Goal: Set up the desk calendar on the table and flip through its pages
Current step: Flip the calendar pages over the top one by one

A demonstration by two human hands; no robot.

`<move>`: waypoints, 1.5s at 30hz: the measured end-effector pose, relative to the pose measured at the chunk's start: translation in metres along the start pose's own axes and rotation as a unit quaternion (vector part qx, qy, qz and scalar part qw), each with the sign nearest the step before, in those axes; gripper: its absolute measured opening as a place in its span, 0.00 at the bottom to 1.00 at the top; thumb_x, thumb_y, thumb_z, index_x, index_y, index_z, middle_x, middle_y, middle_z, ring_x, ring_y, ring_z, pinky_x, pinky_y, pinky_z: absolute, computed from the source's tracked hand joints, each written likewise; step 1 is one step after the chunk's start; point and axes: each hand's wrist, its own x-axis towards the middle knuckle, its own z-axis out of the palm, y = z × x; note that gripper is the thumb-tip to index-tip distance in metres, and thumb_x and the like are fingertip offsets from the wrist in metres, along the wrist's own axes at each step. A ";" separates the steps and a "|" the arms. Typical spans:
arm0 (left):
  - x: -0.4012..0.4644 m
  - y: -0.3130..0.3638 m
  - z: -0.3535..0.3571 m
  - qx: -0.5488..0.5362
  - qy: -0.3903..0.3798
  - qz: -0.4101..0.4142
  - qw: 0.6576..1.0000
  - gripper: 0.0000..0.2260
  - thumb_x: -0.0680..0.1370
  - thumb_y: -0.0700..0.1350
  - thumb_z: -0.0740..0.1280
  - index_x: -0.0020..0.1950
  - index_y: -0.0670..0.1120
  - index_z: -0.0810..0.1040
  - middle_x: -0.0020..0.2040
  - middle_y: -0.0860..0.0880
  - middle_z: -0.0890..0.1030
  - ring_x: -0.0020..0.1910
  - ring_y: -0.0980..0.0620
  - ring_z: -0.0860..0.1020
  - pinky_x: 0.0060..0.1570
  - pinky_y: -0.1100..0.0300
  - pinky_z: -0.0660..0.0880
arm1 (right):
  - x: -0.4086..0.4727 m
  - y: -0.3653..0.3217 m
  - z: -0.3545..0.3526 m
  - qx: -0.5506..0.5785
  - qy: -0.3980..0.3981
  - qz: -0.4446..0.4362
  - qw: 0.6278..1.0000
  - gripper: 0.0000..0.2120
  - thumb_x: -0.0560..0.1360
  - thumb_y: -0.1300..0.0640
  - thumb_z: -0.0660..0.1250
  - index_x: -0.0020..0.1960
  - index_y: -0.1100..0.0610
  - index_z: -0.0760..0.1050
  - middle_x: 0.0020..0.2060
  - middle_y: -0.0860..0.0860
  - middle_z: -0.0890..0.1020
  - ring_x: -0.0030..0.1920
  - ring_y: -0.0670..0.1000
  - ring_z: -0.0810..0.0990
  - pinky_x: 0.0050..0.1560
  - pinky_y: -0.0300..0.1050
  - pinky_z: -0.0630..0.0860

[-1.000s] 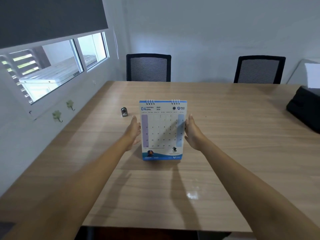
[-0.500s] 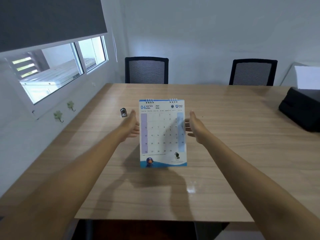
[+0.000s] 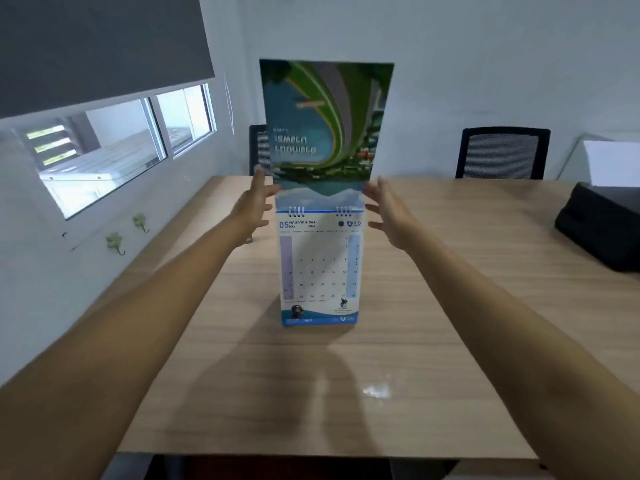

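Two hands flank the calendar (image 3: 320, 268), which stands upright on the wooden surface (image 3: 450, 306) showing its 05 May page, the left hand (image 3: 254, 206) and right hand (image 3: 389, 213) both spread with fingers loose beside the raised, flipped-up page (image 3: 327, 123) above the rings.

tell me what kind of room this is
Probably a small office or meeting room: a long wooden table with two mesh-backed office chairs on its far side, a desk calendar standing on it, and a roller blind over the window.
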 end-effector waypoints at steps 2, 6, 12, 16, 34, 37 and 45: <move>0.004 -0.002 0.005 0.093 0.001 0.020 0.995 0.33 0.79 0.65 0.40 0.72 0.47 0.69 0.75 0.47 0.65 0.73 0.44 0.64 0.72 0.46 0.60 | 0.004 0.005 0.008 -0.121 -0.001 -0.050 0.991 0.28 0.82 0.44 0.40 0.76 0.55 0.61 0.75 0.54 0.63 0.75 0.55 0.61 0.73 0.53 0.58; 0.008 -0.010 0.014 0.277 -0.010 0.029 0.960 0.30 0.81 0.60 0.39 0.62 0.46 0.74 0.61 0.45 0.75 0.60 0.39 0.74 0.68 0.48 0.64 | 0.025 0.031 0.012 -0.395 -0.031 -0.066 0.916 0.32 0.79 0.42 0.35 0.77 0.54 0.53 0.78 0.51 0.55 0.78 0.55 0.52 0.77 0.59 0.49; 0.024 -0.035 0.018 0.247 -0.013 0.044 0.968 0.32 0.79 0.64 0.41 0.51 0.40 0.72 0.53 0.37 0.78 0.53 0.38 0.76 0.54 0.47 0.71 | 0.048 0.062 0.013 -0.378 -0.005 -0.033 0.925 0.38 0.68 0.28 0.36 0.64 0.51 0.64 0.73 0.52 0.64 0.74 0.58 0.61 0.72 0.65 0.58; 0.010 -0.057 0.023 0.143 0.031 -0.012 0.989 0.46 0.68 0.76 0.38 0.69 0.46 0.69 0.69 0.45 0.72 0.69 0.43 0.69 0.67 0.42 0.65 | 0.022 0.060 0.022 -0.157 0.050 -0.020 0.986 0.24 0.79 0.40 0.43 0.57 0.58 0.64 0.59 0.50 0.67 0.60 0.50 0.65 0.70 0.54 0.61; -0.036 -0.055 0.037 -0.022 -0.050 -0.164 0.985 0.37 0.77 0.68 0.37 0.75 0.47 0.62 0.75 0.43 0.66 0.73 0.43 0.65 0.71 0.48 0.64 | -0.026 0.067 0.028 -0.020 0.009 0.175 0.984 0.36 0.78 0.34 0.38 0.77 0.55 0.57 0.77 0.55 0.59 0.77 0.58 0.56 0.77 0.59 0.50; -0.035 -0.048 0.024 0.028 -0.018 -0.165 0.986 0.42 0.76 0.68 0.38 0.66 0.38 0.73 0.63 0.36 0.78 0.53 0.42 0.79 0.56 0.52 0.74 | -0.027 0.057 0.016 -0.071 0.025 0.181 0.981 0.34 0.79 0.37 0.40 0.67 0.61 0.69 0.64 0.57 0.76 0.64 0.57 0.73 0.71 0.56 0.62; -0.026 -0.015 -0.006 -0.129 0.031 -0.119 0.984 0.44 0.76 0.70 0.40 0.62 0.35 0.75 0.48 0.41 0.81 0.45 0.45 0.80 0.45 0.55 0.76 | -0.025 0.010 -0.015 0.122 0.026 0.129 0.984 0.27 0.81 0.43 0.44 0.43 0.59 0.73 0.31 0.53 0.75 0.30 0.51 0.71 0.32 0.39 0.70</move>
